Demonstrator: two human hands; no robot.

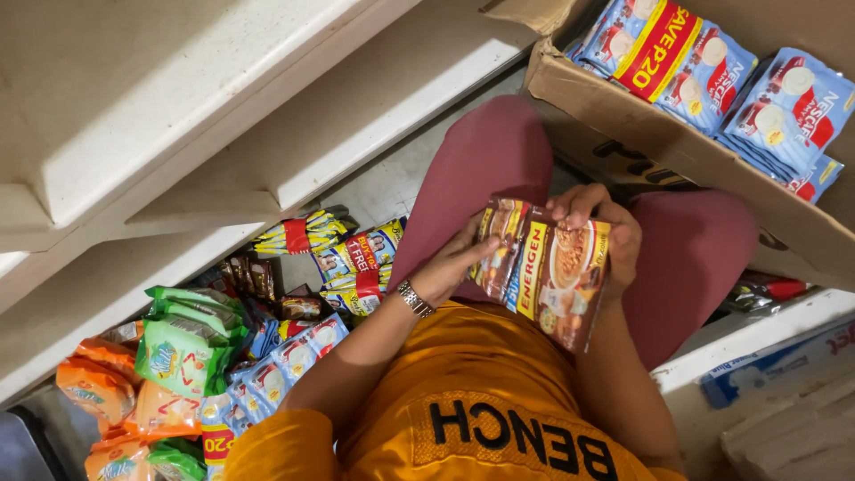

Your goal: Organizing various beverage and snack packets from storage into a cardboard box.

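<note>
Over my lap I hold a brown bundle of drink-mix sachets with both hands. My left hand, with a metal watch on its wrist, grips the bundle's left edge. My right hand is curled over its top right corner. Under the bundle are my dark red shorts and the orange shirt.
An open cardboard box with blue sachet packs stands at the upper right. Cream shelf boards run along the left. Below them lie green, orange, blue and yellow-red packs. A white-blue carton sits at the lower right.
</note>
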